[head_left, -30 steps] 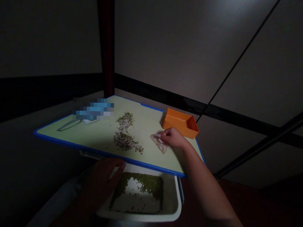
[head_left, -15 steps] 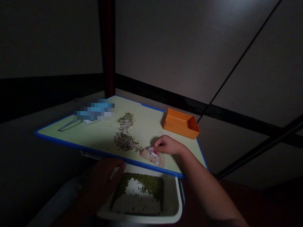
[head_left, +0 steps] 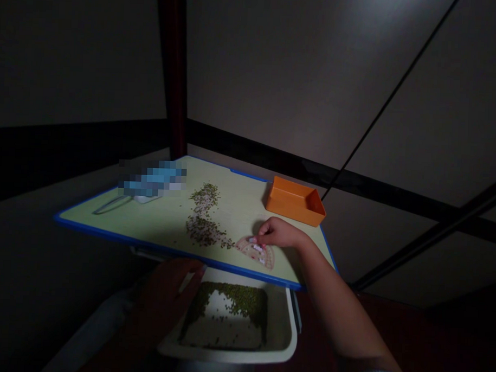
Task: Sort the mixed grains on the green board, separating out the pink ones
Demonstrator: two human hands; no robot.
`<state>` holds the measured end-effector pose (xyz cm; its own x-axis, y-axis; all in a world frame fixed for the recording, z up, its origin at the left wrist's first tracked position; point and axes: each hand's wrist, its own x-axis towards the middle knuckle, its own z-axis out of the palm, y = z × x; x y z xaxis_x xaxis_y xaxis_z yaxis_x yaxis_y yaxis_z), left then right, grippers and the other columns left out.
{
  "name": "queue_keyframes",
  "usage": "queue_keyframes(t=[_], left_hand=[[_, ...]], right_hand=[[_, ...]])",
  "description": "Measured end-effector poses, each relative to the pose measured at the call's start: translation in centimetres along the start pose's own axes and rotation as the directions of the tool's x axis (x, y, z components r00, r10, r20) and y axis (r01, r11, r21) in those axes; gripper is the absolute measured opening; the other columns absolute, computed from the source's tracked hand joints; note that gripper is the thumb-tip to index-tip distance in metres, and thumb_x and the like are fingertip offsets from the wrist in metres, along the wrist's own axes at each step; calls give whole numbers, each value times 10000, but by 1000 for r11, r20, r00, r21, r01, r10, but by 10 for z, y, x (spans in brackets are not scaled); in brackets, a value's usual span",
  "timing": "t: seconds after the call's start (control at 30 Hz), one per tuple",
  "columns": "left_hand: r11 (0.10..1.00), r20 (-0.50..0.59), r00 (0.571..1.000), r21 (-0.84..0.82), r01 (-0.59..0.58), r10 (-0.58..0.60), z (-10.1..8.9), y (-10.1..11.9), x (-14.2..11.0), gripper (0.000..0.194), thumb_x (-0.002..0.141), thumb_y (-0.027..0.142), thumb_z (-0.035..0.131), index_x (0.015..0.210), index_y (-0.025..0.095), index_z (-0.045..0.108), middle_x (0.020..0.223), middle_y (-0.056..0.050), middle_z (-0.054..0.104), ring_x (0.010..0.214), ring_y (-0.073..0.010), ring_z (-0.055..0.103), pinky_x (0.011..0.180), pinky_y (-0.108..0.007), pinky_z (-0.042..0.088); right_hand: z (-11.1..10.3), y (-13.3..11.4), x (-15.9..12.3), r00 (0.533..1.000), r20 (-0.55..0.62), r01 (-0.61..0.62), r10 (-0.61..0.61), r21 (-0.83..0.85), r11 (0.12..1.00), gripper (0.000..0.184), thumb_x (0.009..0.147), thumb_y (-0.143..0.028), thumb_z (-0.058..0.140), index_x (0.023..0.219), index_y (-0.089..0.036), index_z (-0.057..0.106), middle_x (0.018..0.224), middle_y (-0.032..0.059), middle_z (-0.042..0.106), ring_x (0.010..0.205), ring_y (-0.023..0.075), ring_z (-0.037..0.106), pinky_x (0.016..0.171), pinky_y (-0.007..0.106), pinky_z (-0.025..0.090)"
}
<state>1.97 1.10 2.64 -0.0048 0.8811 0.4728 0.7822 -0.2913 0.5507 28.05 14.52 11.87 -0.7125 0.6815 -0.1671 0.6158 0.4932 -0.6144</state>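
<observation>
A clear, pinkish half-circle protractor (head_left: pixel 251 252) lies flat on the pale board (head_left: pixel 128 225), at the right end of a scatter of small green beans (head_left: pixel 206 230). My right hand (head_left: pixel 274 233) is closed in a pinch at the protractor's upper edge. Down in the shadow, my left hand (head_left: pixel 173 286) is at the left rim of a white basin (head_left: pixel 287 350), just under the board's front edge. Its thumb and fingers are curled about the rim. Green beans (head_left: pixel 244 302) cover part of the basin's floor, mostly toward the back.
An orange open box (head_left: pixel 292 204) sits at the board's right back corner. Toward the left is a blurred-out blue item (head_left: pixel 153 178) with a pale handle (head_left: pixel 113 205). A blue edge (head_left: pixel 180 254) borders the board. Walls (head_left: pixel 256 72) stand close behind it.
My right hand has slid the protractor a little to the right, off the edge of the bean scatter. The left hand has stayed at the basin.
</observation>
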Motion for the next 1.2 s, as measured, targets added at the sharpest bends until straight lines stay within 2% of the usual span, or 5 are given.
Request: queue_keyframes(t=[0.2, 0.37, 0.6, 0.93, 1.2], left_hand=[[1000, -12, 1000, -5, -5, 4, 1, -2, -2, 374, 837, 523, 424, 880, 238, 663, 895, -8, 712, 856, -157, 640, 810, -276, 479], [1000, -18, 1000, -2, -5, 5, 0, 0, -1, 391, 838, 530, 411, 870, 236, 668, 892, -10, 716, 851, -157, 644, 799, -270, 487], [1000, -25, 1000, 2, -8, 8, -1, 2, 1, 401, 830, 545, 415, 867, 236, 669, 883, -12, 717, 844, -162, 645, 803, -279, 490], [1000, -21, 1000, 13, -23, 23, 0, 0, -1, 381, 842, 527, 412, 878, 240, 660, 896, -9, 713, 856, -155, 639, 809, -269, 485], [1000, -28, 1000, -4, 4, -4, 0, 2, 1, 407, 831, 551, 405, 864, 241, 665, 891, -17, 719, 855, -165, 647, 807, -281, 496]], right_hand=[[-5, 2, -3, 998, -54, -37, 35, -26, 999, 329, 792, -373, 597, 610, -107, 665, 454, -54, 451, 453, 54, 307, 499, 223, 239], [-8, 2, -4, 996, -60, -71, 68, -65, 995, 280, 780, -319, 588, 625, -104, 678, 481, -41, 494, 466, 61, 359, 506, 221, 256], [-11, 9, -4, 994, -55, -98, 94, -75, 992, 307, 772, -374, 590, 656, -106, 684, 521, -22, 538, 497, 77, 402, 520, 222, 282], [-21, 15, -10, 996, -74, -50, 54, 59, 997, 405, 753, -497, 581, 602, -122, 606, 491, -56, 410, 486, 63, 312, 503, 229, 246], [-25, 16, -12, 990, -85, -113, 109, -38, 993, 375, 752, -462, 580, 588, -125, 607, 479, -52, 415, 487, 65, 310, 504, 232, 238]])
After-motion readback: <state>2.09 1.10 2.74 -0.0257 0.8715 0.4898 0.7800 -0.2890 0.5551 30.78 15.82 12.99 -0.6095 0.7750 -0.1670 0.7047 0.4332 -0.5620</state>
